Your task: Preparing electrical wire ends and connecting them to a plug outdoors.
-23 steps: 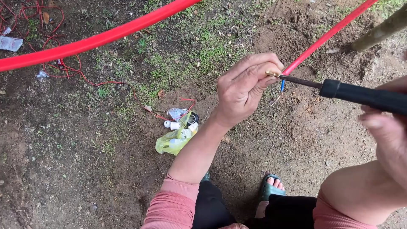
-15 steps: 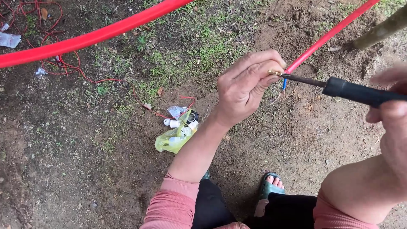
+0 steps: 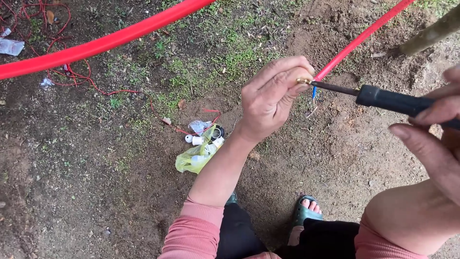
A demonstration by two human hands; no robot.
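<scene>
Red pipe (image 3: 105,42), black-handled screwdriver (image 3: 393,100), yellow bag (image 3: 194,158).

Pink sleeves (image 3: 191,235), green sandal (image 3: 303,213)

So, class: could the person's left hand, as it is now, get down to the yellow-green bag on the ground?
Probably not at once: the left hand is pinching a small brass piece. Nothing lies between it and the bag.

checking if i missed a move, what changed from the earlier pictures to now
Very little changed. The right hand shifted its fingers along the black handle of the screwdriver, whose tip stays at the small brass fitting pinched by the left hand. The handle edged slightly upward. Nothing was let go. The thin red tube, thick red pipe and yellow plastic bag stayed put.
</scene>
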